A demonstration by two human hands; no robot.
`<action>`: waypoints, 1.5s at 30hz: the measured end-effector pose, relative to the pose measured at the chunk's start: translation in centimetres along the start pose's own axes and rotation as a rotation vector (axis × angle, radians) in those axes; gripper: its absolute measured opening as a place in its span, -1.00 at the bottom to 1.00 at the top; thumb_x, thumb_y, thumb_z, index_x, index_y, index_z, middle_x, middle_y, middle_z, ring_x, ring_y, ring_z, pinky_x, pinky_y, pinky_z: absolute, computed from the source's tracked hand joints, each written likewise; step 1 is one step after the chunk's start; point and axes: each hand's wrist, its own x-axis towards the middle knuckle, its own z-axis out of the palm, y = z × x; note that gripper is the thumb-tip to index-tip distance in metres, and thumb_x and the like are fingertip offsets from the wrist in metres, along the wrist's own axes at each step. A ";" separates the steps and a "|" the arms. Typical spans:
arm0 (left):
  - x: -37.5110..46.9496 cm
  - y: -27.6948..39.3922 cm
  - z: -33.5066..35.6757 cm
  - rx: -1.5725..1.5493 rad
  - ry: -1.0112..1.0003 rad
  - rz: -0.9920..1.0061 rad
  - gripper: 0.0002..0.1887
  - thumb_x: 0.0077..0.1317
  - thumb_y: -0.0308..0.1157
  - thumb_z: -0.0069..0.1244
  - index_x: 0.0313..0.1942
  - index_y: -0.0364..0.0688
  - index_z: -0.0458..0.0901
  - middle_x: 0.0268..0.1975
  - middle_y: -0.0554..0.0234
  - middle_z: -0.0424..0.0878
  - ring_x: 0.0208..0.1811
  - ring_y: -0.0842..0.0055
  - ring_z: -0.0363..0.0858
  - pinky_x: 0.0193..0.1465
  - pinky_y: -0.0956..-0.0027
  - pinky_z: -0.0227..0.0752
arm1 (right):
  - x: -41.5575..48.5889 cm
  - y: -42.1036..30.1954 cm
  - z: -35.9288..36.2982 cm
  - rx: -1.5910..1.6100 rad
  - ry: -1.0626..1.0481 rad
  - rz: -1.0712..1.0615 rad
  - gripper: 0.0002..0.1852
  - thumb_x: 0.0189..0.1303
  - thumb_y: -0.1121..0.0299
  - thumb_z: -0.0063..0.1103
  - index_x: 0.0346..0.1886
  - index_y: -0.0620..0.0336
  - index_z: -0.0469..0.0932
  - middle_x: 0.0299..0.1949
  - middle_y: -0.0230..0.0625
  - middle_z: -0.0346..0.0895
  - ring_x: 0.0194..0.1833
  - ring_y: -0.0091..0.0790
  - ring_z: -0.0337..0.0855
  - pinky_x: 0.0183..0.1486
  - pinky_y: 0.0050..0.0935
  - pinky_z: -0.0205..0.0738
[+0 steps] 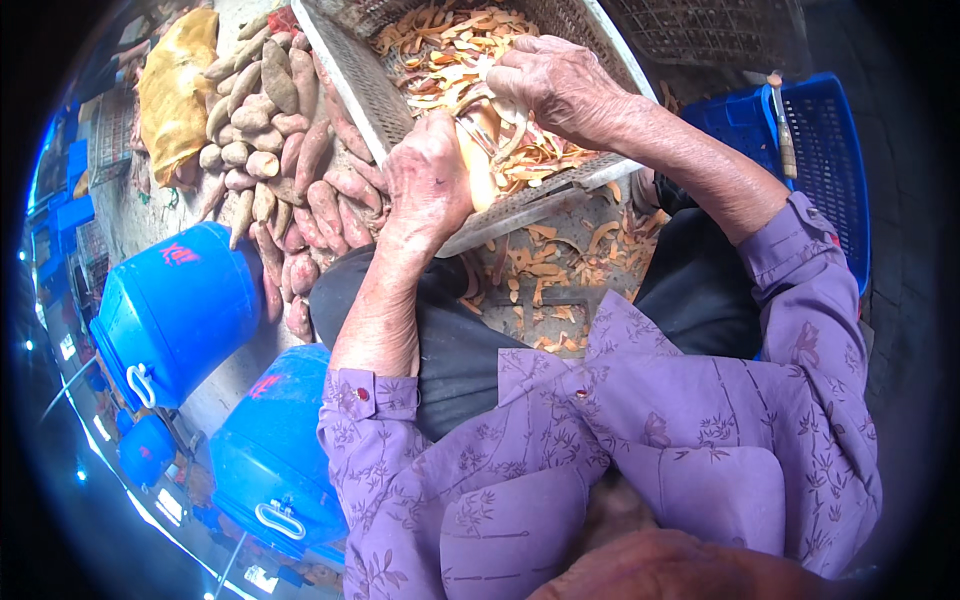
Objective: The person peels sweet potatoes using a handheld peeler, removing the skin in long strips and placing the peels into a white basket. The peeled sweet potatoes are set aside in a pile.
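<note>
My left hand (429,178) grips a sweet potato (478,166) over the crate's near side. Pale yellow flesh shows where its skin is off. Closed around a peeler (484,135), my right hand (555,88) is just to the right of the root; its fingers hide the handle. The metal part of the peeler lies against the sweet potato, and a strip of peel (513,139) curls down beside it. Below both hands, a white plastic crate (346,71) holds a heap of orange and reddish peelings (442,45).
Unpeeled sweet potatoes (322,202) are piled left of the crate, by a yellow sack (178,90). Two large blue barrels (184,307) lie at my left. A blue basket (825,142) stands at right, with a wooden-handled tool (784,142) on its rim. Peelings (547,259) litter the floor.
</note>
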 end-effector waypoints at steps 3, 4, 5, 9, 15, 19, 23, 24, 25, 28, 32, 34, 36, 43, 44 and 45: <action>-0.2 0.1 0.4 0.036 0.001 0.078 -0.48 -0.18 -0.38 0.26 -0.14 -0.30 0.48 -0.26 -0.05 0.59 -0.19 0.09 0.60 -0.13 0.17 0.48 | -2.0 5.9 0.6 -0.307 -0.329 0.140 -0.90 0.11 0.44 0.14 -0.28 0.08 0.55 -0.35 -0.34 0.55 -0.12 -0.27 0.55 0.03 -0.30 0.39; -0.8 -0.1 0.2 0.038 0.052 0.131 -0.50 -0.20 -0.40 0.24 -0.18 -0.30 0.45 -0.30 -0.06 0.57 -0.23 0.09 0.59 -0.18 0.15 0.48 | -2.7 7.4 0.0 -0.328 -0.383 0.211 -0.87 0.11 0.44 0.15 -0.24 0.08 0.56 -0.34 -0.32 0.55 -0.16 -0.30 0.55 -0.02 -0.32 0.41; -0.9 -0.4 0.2 0.033 0.089 0.201 -0.51 -0.21 -0.41 0.23 -0.22 -0.31 0.43 -0.34 -0.06 0.55 -0.27 0.09 0.59 -0.23 0.13 0.48 | -3.8 8.8 -0.4 -0.356 -0.442 0.304 -0.84 0.11 0.44 0.16 -0.20 0.08 0.57 -0.33 -0.30 0.55 -0.19 -0.33 0.55 -0.07 -0.35 0.44; -0.2 -0.2 0.7 0.105 -0.026 0.066 -0.36 -0.24 -0.40 0.27 -0.05 -0.31 0.44 -0.18 -0.07 0.56 -0.12 0.09 0.56 -0.06 0.16 0.45 | -1.7 6.9 -0.6 0.371 -0.160 0.286 -0.77 0.16 0.38 0.16 -0.09 0.07 0.58 -0.32 -0.35 0.56 -0.27 -0.47 0.52 -0.17 -0.46 0.44; 0.4 0.2 1.1 -0.071 0.015 0.032 -0.21 -0.17 -0.34 0.30 0.11 -0.41 0.32 -0.11 -0.10 0.54 -0.07 0.20 0.57 -0.01 0.26 0.46 | 0.2 0.2 -0.9 1.259 -0.460 0.851 -0.69 0.27 0.31 0.12 0.07 0.14 0.53 -0.24 -0.35 0.60 -0.39 -0.62 0.51 -0.40 -0.60 0.46; 1.1 -1.2 0.2 -1.193 -0.235 -0.457 -0.13 -0.14 -0.29 0.33 0.18 -0.45 0.27 -0.03 0.00 0.53 -0.05 0.37 0.56 0.05 0.36 0.46 | -0.3 0.0 -0.8 1.307 -0.290 0.698 -0.68 0.26 0.30 0.14 0.06 0.17 0.53 -0.22 -0.40 0.59 -0.40 -0.63 0.50 -0.35 -0.59 0.49; 0.7 -0.1 -0.6 -1.337 -0.434 -0.435 -0.26 -0.15 -0.35 0.29 0.08 -0.45 0.38 -0.18 0.11 0.57 -0.23 0.48 0.58 -0.07 0.42 0.49 | 0.2 -0.1 -1.9 1.037 -0.227 0.439 -0.66 0.30 0.25 0.11 0.08 0.16 0.52 -0.16 -0.42 0.60 -0.21 -0.54 0.56 -0.12 -0.54 0.54; 0.7 0.1 -0.7 -1.279 -0.413 -0.414 -0.29 -0.15 -0.37 0.28 0.05 -0.45 0.40 -0.21 0.13 0.57 -0.26 0.50 0.57 -0.11 0.44 0.50 | -0.2 2.2 -0.7 0.891 -0.111 0.285 -0.65 0.29 0.22 0.12 0.09 0.13 0.51 -0.18 -0.44 0.61 -0.18 -0.54 0.57 -0.10 -0.54 0.54; 0.5 0.2 -0.7 -1.255 -0.402 -0.420 -0.32 -0.16 -0.39 0.27 0.03 -0.45 0.42 -0.23 0.14 0.57 -0.27 0.52 0.57 -0.14 0.45 0.50 | 0.0 3.1 -0.6 0.821 0.012 0.243 -0.67 0.22 0.25 0.18 0.03 0.12 0.53 -0.23 -0.39 0.61 -0.22 -0.45 0.61 -0.17 -0.46 0.57; 0.5 -0.1 -0.6 -1.202 -0.374 -0.411 -0.42 -0.21 -0.46 0.24 -0.08 -0.42 0.48 -0.27 0.19 0.57 -0.34 0.56 0.55 -0.24 0.48 0.50 | -0.4 2.8 -2.3 -0.014 0.046 0.098 -0.77 0.06 0.34 0.26 -0.21 0.15 0.50 -0.33 -0.26 0.53 -0.24 -0.21 0.59 -0.29 -0.32 0.52; 1.1 -0.8 -0.3 -1.255 -0.437 -0.448 -0.45 -0.24 -0.50 0.22 -0.12 -0.40 0.50 -0.31 0.23 0.57 -0.37 0.55 0.54 -0.24 0.49 0.47 | 0.3 -0.1 -1.9 -0.085 0.093 -0.162 -0.79 0.04 0.24 0.18 -0.37 0.10 0.42 -0.42 -0.36 0.44 -0.29 -0.31 0.56 -0.22 -0.34 0.47; 0.9 0.1 -0.8 -1.185 -0.443 -0.374 -0.48 -0.24 -0.50 0.22 -0.15 -0.40 0.52 -0.34 0.25 0.57 -0.37 0.55 0.54 -0.26 0.50 0.46 | 0.0 -0.1 -1.2 -0.075 0.071 -0.165 -0.79 0.05 0.22 0.14 -0.37 0.10 0.40 -0.42 -0.39 0.44 -0.28 -0.32 0.56 -0.21 -0.33 0.46; 0.7 0.0 -0.4 -1.076 -0.431 -0.361 -0.47 -0.27 -0.48 0.23 -0.17 -0.41 0.54 -0.35 0.26 0.57 -0.37 0.55 0.52 -0.25 0.50 0.45 | -0.4 1.7 -0.7 -0.066 0.069 -0.166 -0.86 0.12 0.29 0.09 -0.40 0.10 0.38 -0.44 -0.39 0.44 -0.29 -0.30 0.56 -0.22 -0.33 0.46; -0.1 -1.7 0.2 -0.709 -0.282 -0.164 -0.46 -0.31 -0.36 0.22 -0.22 -0.43 0.57 -0.35 0.23 0.59 -0.36 0.53 0.50 -0.23 0.45 0.41 | -2.3 8.3 -1.1 -0.216 -0.078 0.069 -0.87 -0.02 0.30 0.16 -0.54 0.09 0.47 -0.48 -0.28 0.48 -0.32 -0.18 0.52 -0.29 -0.23 0.38; 0.1 -1.5 0.0 -0.610 -0.275 -0.132 -0.46 -0.32 -0.36 0.21 -0.22 -0.43 0.58 -0.37 0.21 0.60 -0.37 0.52 0.51 -0.23 0.44 0.42 | -1.5 6.8 -0.9 -0.178 -0.062 0.078 -0.88 -0.03 0.30 0.15 -0.54 0.08 0.46 -0.47 -0.29 0.47 -0.32 -0.19 0.52 -0.28 -0.24 0.38; 0.6 -1.3 -0.1 -0.513 -0.274 -0.092 -0.45 -0.33 -0.36 0.20 -0.22 -0.43 0.58 -0.40 0.18 0.61 -0.39 0.50 0.52 -0.23 0.43 0.43 | -0.8 5.5 -0.8 -0.152 -0.037 0.100 -0.89 -0.03 0.31 0.15 -0.54 0.08 0.46 -0.47 -0.30 0.47 -0.31 -0.20 0.52 -0.27 -0.25 0.37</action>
